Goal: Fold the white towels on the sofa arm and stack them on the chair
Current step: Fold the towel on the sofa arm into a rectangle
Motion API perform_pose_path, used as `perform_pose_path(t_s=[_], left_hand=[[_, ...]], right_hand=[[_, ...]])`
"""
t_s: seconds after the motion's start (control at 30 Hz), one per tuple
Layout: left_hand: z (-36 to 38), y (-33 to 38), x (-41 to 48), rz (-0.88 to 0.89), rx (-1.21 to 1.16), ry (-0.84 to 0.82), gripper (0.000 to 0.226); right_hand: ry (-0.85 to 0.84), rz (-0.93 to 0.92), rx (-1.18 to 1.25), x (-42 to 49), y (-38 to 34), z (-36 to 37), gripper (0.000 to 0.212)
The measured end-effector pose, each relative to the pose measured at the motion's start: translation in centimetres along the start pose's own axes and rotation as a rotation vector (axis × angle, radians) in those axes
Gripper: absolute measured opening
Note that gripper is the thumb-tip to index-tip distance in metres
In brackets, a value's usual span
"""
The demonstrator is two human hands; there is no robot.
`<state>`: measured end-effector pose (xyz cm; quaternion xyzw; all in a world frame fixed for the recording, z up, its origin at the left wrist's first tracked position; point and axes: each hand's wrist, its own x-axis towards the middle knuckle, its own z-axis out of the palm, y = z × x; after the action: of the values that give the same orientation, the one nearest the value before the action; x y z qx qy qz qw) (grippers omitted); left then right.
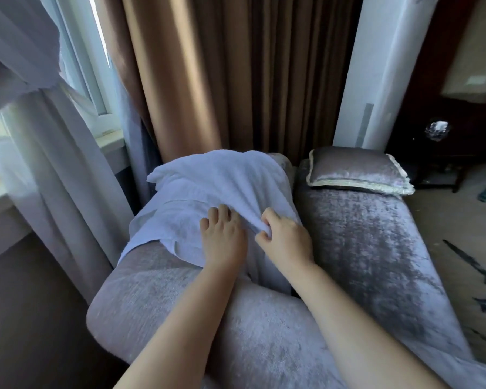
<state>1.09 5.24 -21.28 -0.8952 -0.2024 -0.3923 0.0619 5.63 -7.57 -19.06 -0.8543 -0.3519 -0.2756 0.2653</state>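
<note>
Sofa arm [157, 290]: right hand [285, 240] pinching towel [213, 178] fold.

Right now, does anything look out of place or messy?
Only the towels: they lie rumpled and askew over the sofa arm, one edge hanging off toward the window.

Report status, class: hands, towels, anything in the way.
Left hand flat on white towels. Right hand pinching a fold. Towels heaped on sofa arm, unfolded. Nothing blocking them.
</note>
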Motion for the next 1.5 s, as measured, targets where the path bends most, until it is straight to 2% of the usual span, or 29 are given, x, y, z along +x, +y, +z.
perform_pose_path(t_s=[0.03, 0.1, 0.2, 0.23, 0.27, 0.33, 0.4, 0.43, 0.47, 0.5, 0.6, 0.7, 0.77, 0.83, 0.93, 1.03, 1.1, 1.23, 1.3, 1.37, 1.5], left_hand=[[-0.4, 0.0, -0.1, -0.004, -0.035, -0.008, 0.004], [-1.5, 0.0, -0.3, -0.062, -0.134, -0.002, 0.014], [-3.8, -0.6, -0.7, -0.247, -0.227, 0.028, 0.023], [-4.4, -0.8, -0.8, -0.273, -0.229, 0.065, 0.024], [-4.7, -0.9, -0.9, -0.253, -0.207, 0.092, 0.032], [-4.7, -1.2, -1.2, -0.038, -0.128, 0.131, 0.042], [-4.3, -1.4, -1.5, 0.189, -0.090, 0.130, 0.033], [-4.3, -1.6, -1.7, 0.231, -0.099, 0.114, 0.026], [-4.4, -1.8, -1.9, 0.241, -0.121, 0.088, 0.022], [-4.5, -2.1, -2.2, 0.238, -0.146, 0.060, 0.019], [-4.7, -2.5, -3.2, 0.261, -0.168, -0.039, 0.014], [-4.2, -2.7, -3.5, 0.301, -0.168, -0.092, 0.013], [-3.5, -2.8, -3.5, 0.339, -0.160, -0.079, 0.027], [-3.4, -2.7, -3.4, 0.333, -0.149, -0.068, 0.029], [-3.3, -2.5, -3.2, 0.265, -0.145, -0.070, 0.011], [-3.1, -2.5, -3.2, 0.222, -0.165, -0.087, 0.010], [-3.0, -2.5, -3.3, 0.206, -0.182, -0.095, 0.010], [-3.0, -2.6, -3.3, 0.191, -0.207, -0.081, 0.011], [-3.2, -2.5, -3.3, 0.186, -0.234, -0.089, 0.007], [-3.7, -2.4, -3.3, 0.156, -0.279, -0.112, 0.015], [-5.8, -3.0, -1.4, 0.009, -0.415, -0.146, 0.060]], right_hand=[[0.049, -0.068, -0.011, -1.0, -0.5, -0.4, 0.018], [0.112, -0.182, -0.040, -3.0, -0.9, -1.3, 0.008], [0.112, -0.225, -0.109, -5.1, 0.2, -1.9, 0.011], [0.093, -0.227, -0.125, -5.5, 0.7, -2.1, 0.019], [0.059, -0.237, -0.137, -5.8, 0.9, -2.3, 0.026], [-0.021, -0.227, -0.127, -6.4, 0.8, -2.5, 0.032], [-0.068, -0.212, -0.083, -6.6, 0.6, -3.0, 0.028], [-0.082, -0.199, -0.039, -6.7, 0.6, -3.1, 0.020], [-0.106, -0.183, 0.015, -6.8, 0.7, -3.4, 0.010], [-0.129, -0.163, 0.073, -6.8, 0.8, -3.5, 0.011], [-0.147, -0.025, 0.224, -6.1, 1.1, -3.0, 0.035], [-0.117, 0.102, 0.122, -4.4, 1.7, -1.3, 0.021], [-0.154, 0.172, 0.088, -2.9, 2.0, -0.1, 0.017], [-0.183, 0.222, 0.117, -1.3, 2.0, 0.9, 0.023], [-0.246, 0.311, 0.161, 0.6, 2.0, 2.5, 0.037], [-0.309, 0.354, 0.222, 1.5, 2.4, 3.9, 0.042], [-0.314, 0.356, 0.290, 1.7, 2.9, 4.4, 0.036], [-0.337, 0.334, 0.396, 1.3, 3.4, 4.4, 0.006], [-0.317, 0.317, 0.441, 0.8, 3.3, 3.8, 0.010], [-0.294, 0.291, 0.465, 0.1, 2.8, 2.5, 0.012], [-0.216, 0.189, 0.404, -0.4, 2.1, -2.2, 0.015]])
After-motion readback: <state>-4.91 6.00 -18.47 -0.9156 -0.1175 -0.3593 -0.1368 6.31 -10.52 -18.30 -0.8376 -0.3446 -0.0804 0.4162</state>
